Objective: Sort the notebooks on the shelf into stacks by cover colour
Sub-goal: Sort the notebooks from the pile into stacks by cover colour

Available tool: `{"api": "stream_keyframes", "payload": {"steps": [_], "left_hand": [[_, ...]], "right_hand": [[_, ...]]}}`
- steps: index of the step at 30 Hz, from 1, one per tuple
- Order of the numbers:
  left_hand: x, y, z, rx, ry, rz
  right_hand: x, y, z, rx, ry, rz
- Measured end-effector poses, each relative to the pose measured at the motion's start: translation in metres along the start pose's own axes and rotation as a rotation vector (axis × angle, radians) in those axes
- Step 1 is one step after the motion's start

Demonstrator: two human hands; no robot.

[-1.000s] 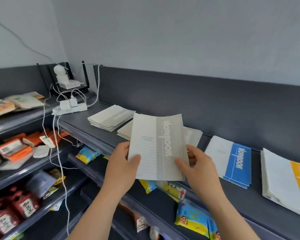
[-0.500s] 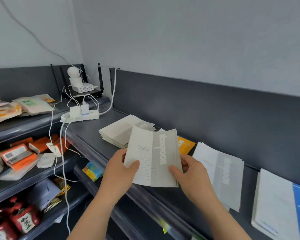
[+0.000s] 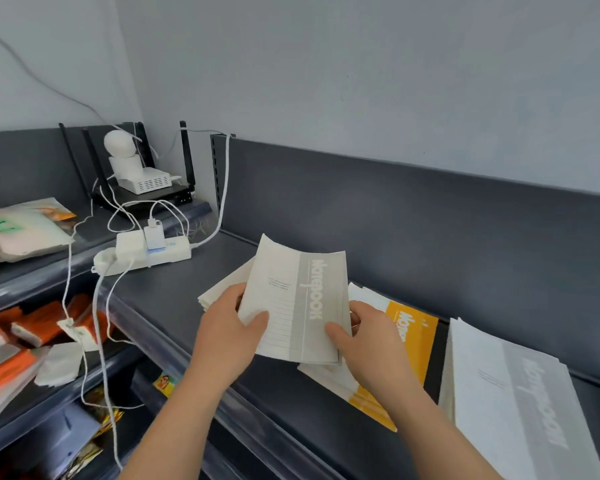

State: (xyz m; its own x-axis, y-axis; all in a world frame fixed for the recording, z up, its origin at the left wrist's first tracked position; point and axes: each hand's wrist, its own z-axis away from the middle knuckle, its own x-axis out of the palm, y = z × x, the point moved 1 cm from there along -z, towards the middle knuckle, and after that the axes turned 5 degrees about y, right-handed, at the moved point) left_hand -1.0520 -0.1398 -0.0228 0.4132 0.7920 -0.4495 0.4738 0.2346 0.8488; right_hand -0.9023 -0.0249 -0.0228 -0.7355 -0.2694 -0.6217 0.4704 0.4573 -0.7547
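I hold a grey-and-white notebook (image 3: 297,299) upright above the dark shelf (image 3: 174,292), tilted slightly. My left hand (image 3: 231,336) pinches its lower left edge, and my right hand (image 3: 364,341) grips its lower right corner. Behind it lies a stack of pale notebooks (image 3: 222,289), mostly hidden by the held one. To the right lies a yellow-and-white notebook stack (image 3: 409,330), and further right a grey-and-white stack (image 3: 510,403).
A white power strip (image 3: 142,252) with plugs and trailing cables sits at the shelf's left end, with a router and a white camera (image 3: 132,168) behind it. Packaged goods fill the left shelves (image 3: 18,226) and the lower shelves. The shelf's back panel (image 3: 395,216) rises behind the stacks.
My view has swung left along the shelf, so the blue notebook stack has left the frame. The held grey notebook has moved left and now hovers over the pale stack.
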Motion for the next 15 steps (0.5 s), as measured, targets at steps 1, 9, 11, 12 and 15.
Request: {"api": "stream_keyframes", "payload": {"steps": [1,9,11,12,15], "left_hand": [[-0.003,-0.005,-0.01,0.012,-0.02,-0.004],[-0.019,-0.041,-0.082,0.077,-0.147,-0.106],[-0.019,-0.048,-0.093,0.099,-0.181,-0.153],[-0.019,-0.052,-0.097,0.105,-0.199,-0.162],[-0.017,-0.065,-0.106,0.129,-0.223,-0.191]], "right_hand": [[0.008,-0.003,-0.005,0.014,0.005,0.013],[0.062,-0.029,-0.031,0.111,0.03,0.19],[0.07,-0.034,-0.035,0.125,0.026,0.286],[0.073,-0.037,-0.036,0.125,0.016,0.34],[0.082,-0.042,-0.036,0.116,-0.016,0.497]]}}
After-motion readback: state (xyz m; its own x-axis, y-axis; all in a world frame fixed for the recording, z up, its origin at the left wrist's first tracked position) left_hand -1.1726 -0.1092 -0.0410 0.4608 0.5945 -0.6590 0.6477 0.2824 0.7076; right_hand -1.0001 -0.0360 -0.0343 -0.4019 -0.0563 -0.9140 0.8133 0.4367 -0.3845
